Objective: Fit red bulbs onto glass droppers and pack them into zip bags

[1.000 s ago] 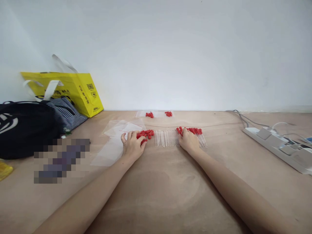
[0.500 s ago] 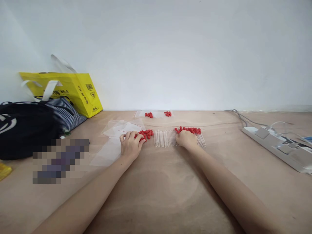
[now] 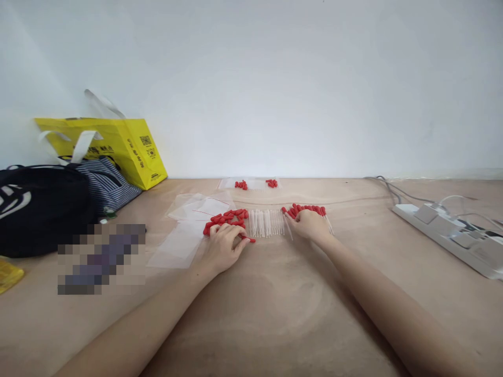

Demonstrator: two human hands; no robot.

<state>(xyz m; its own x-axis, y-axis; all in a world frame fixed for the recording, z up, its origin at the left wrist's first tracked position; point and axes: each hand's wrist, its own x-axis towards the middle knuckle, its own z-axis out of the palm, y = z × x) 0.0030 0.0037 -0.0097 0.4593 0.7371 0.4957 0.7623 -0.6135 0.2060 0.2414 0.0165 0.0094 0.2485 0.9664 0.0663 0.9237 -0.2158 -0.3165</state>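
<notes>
A pile of small red pieces [image 3: 230, 216] lies left of a row of thin white sticks [image 3: 266, 223]. My left hand [image 3: 227, 246] is at the near edge of the pile, thumb and fingers closed on one red piece [image 3: 252, 240]. Right of the sticks, several red-tipped sticks [image 3: 310, 208] lie side by side. My right hand [image 3: 312, 225] is over them, its fingers bent together near a slanted white stick [image 3: 289, 230]; what it grips is too small to make out.
Clear plastic bags [image 3: 176, 243] lie at the left. A bag [image 3: 257, 183] with red pieces rests by the wall. Further left are a yellow bag [image 3: 145, 157], a striped bag [image 3: 108, 183] and a black bag [image 3: 47, 209]. A power strip [image 3: 444, 235] is right.
My left hand has moved nearer and right, off the pile, with a red piece now between its fingers. My right hand has shifted slightly right, and a slanted stick shows beside it.
</notes>
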